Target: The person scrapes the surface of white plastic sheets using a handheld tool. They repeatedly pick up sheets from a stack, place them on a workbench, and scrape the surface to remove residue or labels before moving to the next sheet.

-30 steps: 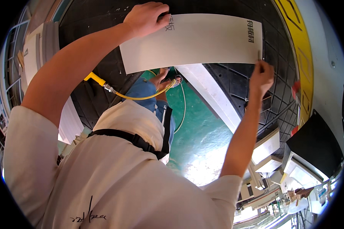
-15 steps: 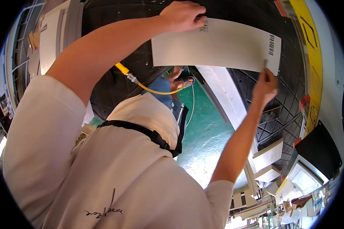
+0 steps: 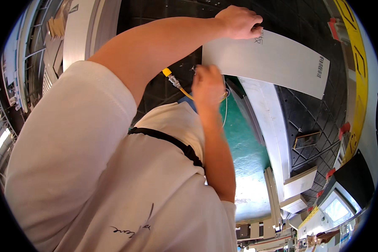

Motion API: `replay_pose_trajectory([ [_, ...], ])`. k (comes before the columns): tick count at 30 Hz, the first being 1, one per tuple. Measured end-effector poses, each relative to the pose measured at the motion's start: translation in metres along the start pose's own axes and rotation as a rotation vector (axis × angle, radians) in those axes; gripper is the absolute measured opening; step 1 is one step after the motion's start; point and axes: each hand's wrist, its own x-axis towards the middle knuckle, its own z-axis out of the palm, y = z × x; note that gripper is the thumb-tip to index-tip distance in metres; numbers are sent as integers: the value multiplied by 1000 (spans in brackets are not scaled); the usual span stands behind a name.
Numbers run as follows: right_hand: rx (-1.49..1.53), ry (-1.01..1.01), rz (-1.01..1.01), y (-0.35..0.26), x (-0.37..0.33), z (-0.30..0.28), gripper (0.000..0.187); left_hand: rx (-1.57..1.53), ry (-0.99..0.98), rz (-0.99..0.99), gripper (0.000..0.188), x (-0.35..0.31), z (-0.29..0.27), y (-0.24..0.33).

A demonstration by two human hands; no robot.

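Observation:
My left hand [image 3: 238, 21] is stretched far forward and pinches the upper left edge of a long pale grey sheet [image 3: 277, 61], which has small dark marks at both ends. The sheet hangs over a black gridded work surface [image 3: 311, 113]. My right hand [image 3: 208, 82] is blurred, just below the sheet's lower left corner. I cannot tell whether it touches the sheet. My white shirt with a black strap [image 3: 168, 140] fills the lower left of the view.
A yellow hose with a metal coupling [image 3: 173, 78] runs under my arm. Long pale metal strips [image 3: 269, 126] lie beside a green floor [image 3: 243, 147]. Small boxes [image 3: 298, 185], a dark screen [image 3: 353, 180] and a yellow-marked edge [image 3: 359, 84] are on the right.
My right hand has let go of the sheet's right edge and swung left to its lower left corner. My left hand and the sheet have shifted right and up in view.

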Motion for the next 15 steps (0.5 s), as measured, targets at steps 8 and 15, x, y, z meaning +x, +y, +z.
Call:
replay_pose_trajectory([
  [8, -202, 354, 208, 96, 34, -113, 5, 9, 148, 7, 32, -4, 6, -9],
  [15, -22, -82, -100, -11, -16, 10, 4, -1, 94, -18, 32, -4, 5, -3],
])
